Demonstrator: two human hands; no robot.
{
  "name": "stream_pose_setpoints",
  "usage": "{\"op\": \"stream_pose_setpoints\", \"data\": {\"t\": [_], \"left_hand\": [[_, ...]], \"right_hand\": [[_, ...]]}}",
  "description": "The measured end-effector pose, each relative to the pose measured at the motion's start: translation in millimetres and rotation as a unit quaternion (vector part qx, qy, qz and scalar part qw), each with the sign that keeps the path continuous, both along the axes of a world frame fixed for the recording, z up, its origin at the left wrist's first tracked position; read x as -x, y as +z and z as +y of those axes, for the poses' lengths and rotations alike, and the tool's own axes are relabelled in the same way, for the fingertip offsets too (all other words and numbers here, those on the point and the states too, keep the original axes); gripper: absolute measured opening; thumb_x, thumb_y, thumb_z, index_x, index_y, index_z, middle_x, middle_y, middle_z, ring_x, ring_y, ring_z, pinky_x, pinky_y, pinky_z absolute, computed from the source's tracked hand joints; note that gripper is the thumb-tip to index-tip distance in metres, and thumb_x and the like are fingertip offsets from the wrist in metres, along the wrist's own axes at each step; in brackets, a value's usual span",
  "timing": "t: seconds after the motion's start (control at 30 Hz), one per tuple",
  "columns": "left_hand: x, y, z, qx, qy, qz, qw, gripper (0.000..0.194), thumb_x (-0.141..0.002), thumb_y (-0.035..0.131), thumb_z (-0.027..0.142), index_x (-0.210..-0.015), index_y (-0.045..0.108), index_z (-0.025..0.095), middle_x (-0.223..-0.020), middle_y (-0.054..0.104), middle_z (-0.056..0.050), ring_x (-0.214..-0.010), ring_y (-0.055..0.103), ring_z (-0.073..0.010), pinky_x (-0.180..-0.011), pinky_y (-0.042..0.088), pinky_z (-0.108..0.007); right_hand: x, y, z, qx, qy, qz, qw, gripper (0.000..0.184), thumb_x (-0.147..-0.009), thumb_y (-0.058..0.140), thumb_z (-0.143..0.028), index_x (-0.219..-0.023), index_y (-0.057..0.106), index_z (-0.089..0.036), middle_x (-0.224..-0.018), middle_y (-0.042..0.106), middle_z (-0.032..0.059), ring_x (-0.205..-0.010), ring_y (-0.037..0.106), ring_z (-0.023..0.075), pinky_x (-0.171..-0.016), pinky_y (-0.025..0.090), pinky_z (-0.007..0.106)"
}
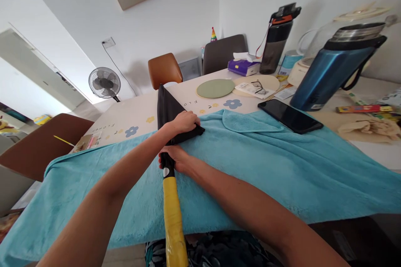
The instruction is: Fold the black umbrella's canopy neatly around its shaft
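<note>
A folded black umbrella (166, 106) with a yellow handle (173, 221) lies pointing away from me on a turquoise towel (266, 162) spread over the table. My left hand (184, 123) is closed over the black canopy fabric, pressing and gripping it near the middle. My right hand (175, 159) lies just below, fingers curled around the umbrella's shaft where the black part meets the yellow handle. Both forearms reach in from the bottom of the view.
A black phone (290, 115) lies on the towel's far right edge. Behind it stand a blue kettle (335, 69), a dark bottle (277, 41), a tissue box (243, 66), glasses on paper (258, 87) and a green mat (215, 88). Chairs (165, 69) and a fan (104, 82) stand beyond.
</note>
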State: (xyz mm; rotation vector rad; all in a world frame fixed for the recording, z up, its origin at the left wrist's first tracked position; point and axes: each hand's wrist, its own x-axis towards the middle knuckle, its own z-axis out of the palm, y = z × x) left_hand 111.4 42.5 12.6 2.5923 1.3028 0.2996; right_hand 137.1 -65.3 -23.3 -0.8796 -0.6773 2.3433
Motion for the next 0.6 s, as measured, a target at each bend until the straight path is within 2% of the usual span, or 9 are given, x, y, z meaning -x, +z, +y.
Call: {"op": "stream_pose_setpoints", "data": {"t": [0.1, 0.23, 0.37, 0.47, 0.6], "left_hand": [[5.2, 8.6, -6.8, -0.012, 0.032, -0.05, 0.998, 0.021, -0.066, 0.053, 0.014, -0.07, 0.069, 0.026, -0.075, 0.063, -0.003, -0.093, 0.052, -0.0228, -0.089, 0.035, -0.032], [10.0, 23.3, -19.3, -0.04, 0.057, -0.077, 0.995, 0.02, -0.074, 0.049, 0.019, -0.077, 0.068, 0.025, -0.09, 0.063, -0.004, -0.102, 0.048, -0.0232, -0.088, 0.036, -0.032], [14.2, 39.8, -28.9, -0.076, 0.093, -0.092, 0.989, 0.018, -0.073, 0.047, 0.017, -0.079, 0.063, 0.021, -0.095, 0.061, -0.004, -0.103, 0.047, -0.0227, -0.087, 0.036, -0.033], [22.8, 48.9, -32.9, -0.058, 0.15, -0.171, 0.972, 0.016, -0.065, 0.051, 0.012, -0.077, 0.057, 0.02, -0.09, 0.061, -0.003, -0.089, 0.053, -0.0195, -0.077, 0.042, -0.029], [46.2, 54.0, -36.2, 0.015, 0.179, -0.312, 0.933, 0.023, -0.06, 0.049, 0.008, -0.08, 0.051, 0.019, -0.078, 0.061, 0.001, -0.052, 0.052, -0.01, -0.048, 0.042, -0.021]], "right_hand": [[-0.6, 0.9, -1.0, 0.001, -0.002, -0.001, 1.0, 0.011, -0.069, 0.053, -0.006, -0.063, 0.048, -0.014, -0.045, 0.046, -0.0036, -0.039, 0.048, 0.0112, -0.037, 0.045, 0.025], [-1.8, 1.6, -1.9, -0.006, -0.004, -0.003, 1.0, 0.01, -0.069, 0.054, -0.007, -0.064, 0.049, -0.014, -0.047, 0.048, -0.0033, -0.039, 0.049, 0.011, -0.037, 0.044, 0.025], [-2.1, 0.8, -1.7, -0.004, -0.003, -0.005, 1.0, 0.011, -0.07, 0.055, -0.009, -0.062, 0.048, -0.014, -0.046, 0.048, -0.0033, -0.038, 0.048, 0.0108, -0.037, 0.045, 0.025], [-2.1, 0.4, -1.5, -0.004, 0.0, 0.0, 1.0, 0.012, -0.071, 0.054, -0.01, -0.061, 0.049, -0.014, -0.045, 0.048, -0.0027, -0.038, 0.048, 0.0107, -0.037, 0.044, 0.024], [-2.1, 0.2, -1.4, 0.0, 0.002, 0.007, 1.0, 0.01, -0.071, 0.054, -0.009, -0.063, 0.049, -0.013, -0.046, 0.049, -0.0028, -0.038, 0.048, 0.0102, -0.037, 0.044, 0.024]]}}
